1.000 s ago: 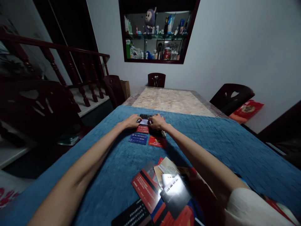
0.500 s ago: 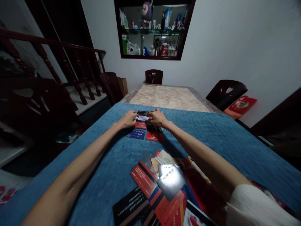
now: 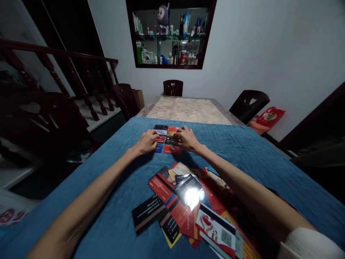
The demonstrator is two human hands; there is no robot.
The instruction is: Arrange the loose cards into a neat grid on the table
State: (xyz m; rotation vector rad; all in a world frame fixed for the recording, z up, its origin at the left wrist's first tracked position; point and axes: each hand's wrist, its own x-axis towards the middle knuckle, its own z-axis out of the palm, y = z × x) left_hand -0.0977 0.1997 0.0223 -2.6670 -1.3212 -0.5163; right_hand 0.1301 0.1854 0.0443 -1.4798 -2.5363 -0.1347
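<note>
Shiny flat cards (image 3: 172, 149), mostly red and black, on fuzzy blue cloth (image 3: 242, 151); my fingers (image 3: 153, 136) are curled, can't tell if gripping.

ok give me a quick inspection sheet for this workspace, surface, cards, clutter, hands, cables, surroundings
Surface: blue cloth over the near part of the table; the patterned far end is uncovered.
Job's things: two columns of cards between the hands, partly hidden by fingers.
Clutter: overlapping card pile nearer the camera; glare on one dark card, right forearm across the pile's right side.
Hands: left hand at the left column, right hand at the right column; grip on any card cannot be told.
Cables: nothing seen.
Surroundings: dark chairs, wall cabinet, stair railing, red bag.
</note>
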